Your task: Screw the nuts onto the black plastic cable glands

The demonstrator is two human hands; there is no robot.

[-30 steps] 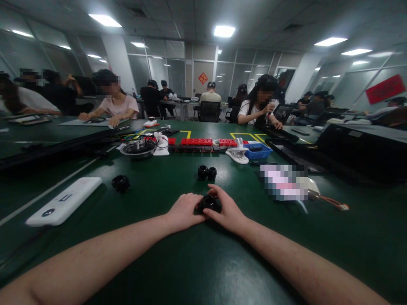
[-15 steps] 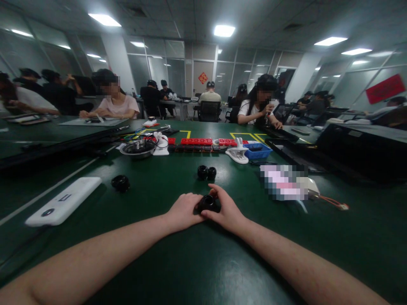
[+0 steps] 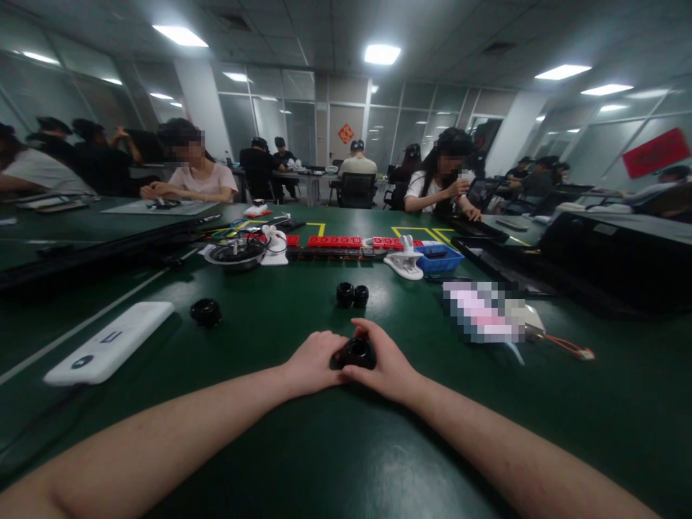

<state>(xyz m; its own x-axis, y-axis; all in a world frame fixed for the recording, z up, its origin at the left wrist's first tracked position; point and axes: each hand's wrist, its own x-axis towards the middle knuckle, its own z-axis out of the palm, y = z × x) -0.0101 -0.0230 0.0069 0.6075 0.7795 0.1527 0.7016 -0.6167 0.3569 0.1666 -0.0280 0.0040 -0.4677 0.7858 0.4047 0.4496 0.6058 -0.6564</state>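
Note:
Between my two hands, just over the green table (image 3: 378,447), is a glossy black round part (image 3: 359,352) with a round hollow facing up. My right hand (image 3: 388,360) curves round its right side, thumb in front and forefinger behind. My left hand (image 3: 314,362) closes on its left side; most of those fingers are hidden behind the part and the hand's back. Just beyond my hands stand two similar black round parts (image 3: 344,293), side by side. Another black round part (image 3: 205,312) lies further left.
A white power bank-like device (image 3: 119,339) lies left. At right is a blurred-out packet (image 3: 481,313) with orange wires. Behind stand a metal bowl (image 3: 216,263), white clips (image 3: 404,261), a red socket strip (image 3: 335,241) and a blue tray (image 3: 440,259). Two people sit across the table.
The black part in my hands has tilted or turned slightly, and my fingers have shifted a little on it. The other black parts stay in place.

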